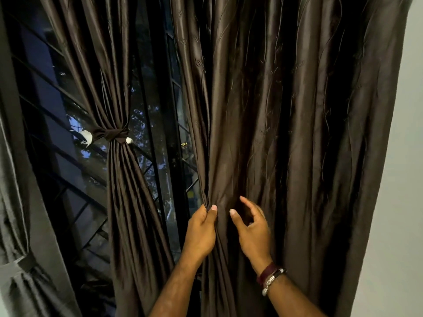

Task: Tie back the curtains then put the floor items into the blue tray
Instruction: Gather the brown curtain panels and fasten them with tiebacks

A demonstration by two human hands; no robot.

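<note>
Window (158, 124) with dark metal bars fills the middle of the view, dim sky and foliage showing through the glass, and a plain pale wall (402, 179) runs down the right side. Three drapes hang here. At the far left is a grey curtain (16, 225) gathered by a dark band. Next to it a brown curtain (119, 179) of glossy, pleated fabric is cinched at its waist by a tie-back (112, 134) of the same cloth, with white frayed ends sticking out on both sides. The loose brown curtain (297, 133), satin-like with thin wavy embroidered lines, hangs in broad vertical folds from the window to the wall. The left hand (201, 232) reaches up from below and grips this curtain's inner edge, thumb and fingers pinching a bunch of folds. The right hand (251, 229) is just beside it, fingers loosely curved and spread, thumb raised, close to the cloth and holding nothing. A dark red band and a beaded bracelet (272, 280) circle the right wrist.
</note>
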